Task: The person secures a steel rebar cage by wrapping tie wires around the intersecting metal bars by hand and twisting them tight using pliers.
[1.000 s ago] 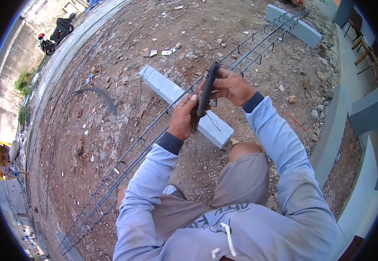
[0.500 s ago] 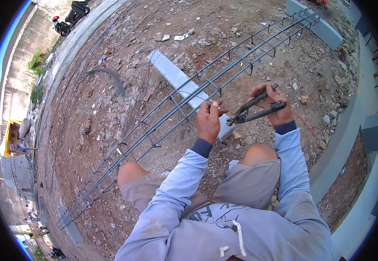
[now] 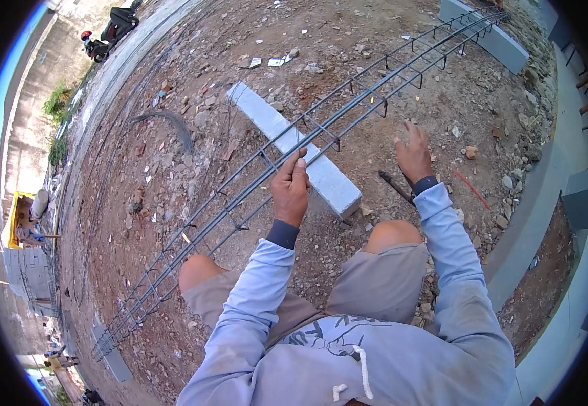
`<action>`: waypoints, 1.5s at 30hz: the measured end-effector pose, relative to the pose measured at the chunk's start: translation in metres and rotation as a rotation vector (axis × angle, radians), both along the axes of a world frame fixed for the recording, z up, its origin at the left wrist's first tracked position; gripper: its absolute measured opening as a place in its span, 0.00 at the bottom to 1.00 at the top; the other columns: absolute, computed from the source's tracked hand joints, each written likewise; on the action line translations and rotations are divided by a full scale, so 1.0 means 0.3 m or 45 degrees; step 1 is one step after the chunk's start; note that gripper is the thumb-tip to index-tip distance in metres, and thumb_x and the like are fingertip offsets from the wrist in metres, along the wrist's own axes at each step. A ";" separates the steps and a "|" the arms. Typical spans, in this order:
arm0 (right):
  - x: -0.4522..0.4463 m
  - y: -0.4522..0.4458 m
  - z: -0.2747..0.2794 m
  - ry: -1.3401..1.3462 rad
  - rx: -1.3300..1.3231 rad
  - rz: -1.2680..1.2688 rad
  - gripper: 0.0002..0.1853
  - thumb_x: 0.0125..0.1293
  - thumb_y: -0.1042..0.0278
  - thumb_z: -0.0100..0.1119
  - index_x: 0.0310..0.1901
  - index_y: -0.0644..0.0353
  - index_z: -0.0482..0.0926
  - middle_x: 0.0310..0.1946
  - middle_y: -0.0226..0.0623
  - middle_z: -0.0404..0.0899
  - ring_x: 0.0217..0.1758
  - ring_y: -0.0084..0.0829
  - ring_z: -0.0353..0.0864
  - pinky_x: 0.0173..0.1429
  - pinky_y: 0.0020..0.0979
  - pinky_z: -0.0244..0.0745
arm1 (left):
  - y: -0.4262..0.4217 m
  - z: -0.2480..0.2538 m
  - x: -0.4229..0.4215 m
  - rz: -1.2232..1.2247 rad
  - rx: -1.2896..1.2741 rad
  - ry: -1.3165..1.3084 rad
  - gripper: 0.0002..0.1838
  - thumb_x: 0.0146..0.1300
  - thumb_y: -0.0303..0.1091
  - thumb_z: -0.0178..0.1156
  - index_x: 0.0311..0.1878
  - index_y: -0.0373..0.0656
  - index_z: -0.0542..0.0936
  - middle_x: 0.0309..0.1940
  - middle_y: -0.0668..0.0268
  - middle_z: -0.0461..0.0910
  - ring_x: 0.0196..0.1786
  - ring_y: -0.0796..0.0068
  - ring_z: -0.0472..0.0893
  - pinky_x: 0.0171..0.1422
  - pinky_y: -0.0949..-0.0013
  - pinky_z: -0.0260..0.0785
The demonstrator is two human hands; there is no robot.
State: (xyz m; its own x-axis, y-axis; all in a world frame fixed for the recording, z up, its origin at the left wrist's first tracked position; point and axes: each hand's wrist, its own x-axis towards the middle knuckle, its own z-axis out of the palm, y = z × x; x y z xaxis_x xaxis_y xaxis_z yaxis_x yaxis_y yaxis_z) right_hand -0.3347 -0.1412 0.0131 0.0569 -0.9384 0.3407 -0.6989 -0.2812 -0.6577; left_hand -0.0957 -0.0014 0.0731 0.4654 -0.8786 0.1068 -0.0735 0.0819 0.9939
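Observation:
My left hand [image 3: 290, 189] is at the near side of the rebar cage [image 3: 348, 114], thumb and index finger pinched together against its bars. Whatever lies in that pinch is too small to make out. My right hand [image 3: 414, 155] is raised to the right of the cage, fingers apart and holding nothing. Just below it are dark, worn pincers [image 3: 395, 186], partly hidden by the wrist; whether they rest on the ground is unclear. Beneath the cage, near my left hand, a pale concrete block [image 3: 334, 184] lies crosswise.
More blocks support the cage at the far right [image 3: 493, 44] and lower left [image 3: 114, 362]. Stony rubble ground [image 3: 192, 128] surrounds it. My knees [image 3: 392, 237] are bent close to the near side. A motorbike [image 3: 114, 30] stands at the upper left.
The pincers have left my right hand and are now lower, under it. My left hand has moved left onto the cage bars, away from the pincers.

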 end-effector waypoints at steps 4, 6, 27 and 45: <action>0.189 0.111 0.465 0.302 -0.721 0.652 0.24 0.55 0.72 0.56 0.56 0.58 0.72 0.56 0.45 0.71 0.67 0.44 0.64 0.71 0.45 0.51 | -0.038 0.060 -0.014 -0.203 0.017 -0.154 0.12 0.69 0.32 0.54 0.50 0.39 0.80 0.23 0.73 0.77 0.23 0.86 0.69 0.27 0.78 0.62; 0.226 0.095 0.452 0.441 -0.807 0.913 0.18 0.55 0.72 0.56 0.49 0.57 0.76 0.49 0.40 0.75 0.62 0.40 0.69 0.72 0.45 0.49 | -0.045 0.092 -0.033 -0.285 -0.061 -0.304 0.11 0.67 0.33 0.56 0.47 0.39 0.82 0.23 0.70 0.79 0.25 0.84 0.71 0.30 0.76 0.65; 0.376 0.117 0.597 0.747 -0.082 1.025 0.10 0.53 0.72 0.53 0.38 0.57 0.77 0.23 0.46 0.79 0.28 0.48 0.81 0.32 0.46 0.75 | -0.087 0.264 0.413 -0.696 0.199 -0.806 0.11 0.67 0.34 0.54 0.44 0.38 0.81 0.34 0.64 0.80 0.34 0.76 0.76 0.40 0.71 0.68; 0.744 0.094 0.176 0.942 0.289 0.892 0.09 0.52 0.66 0.57 0.33 0.59 0.83 0.32 0.50 0.82 0.38 0.46 0.84 0.43 0.42 0.79 | -0.239 -0.174 0.680 -0.213 1.152 -0.932 0.32 0.63 0.62 0.47 0.40 0.39 0.83 0.41 0.46 0.81 0.49 0.48 0.79 0.56 0.54 0.68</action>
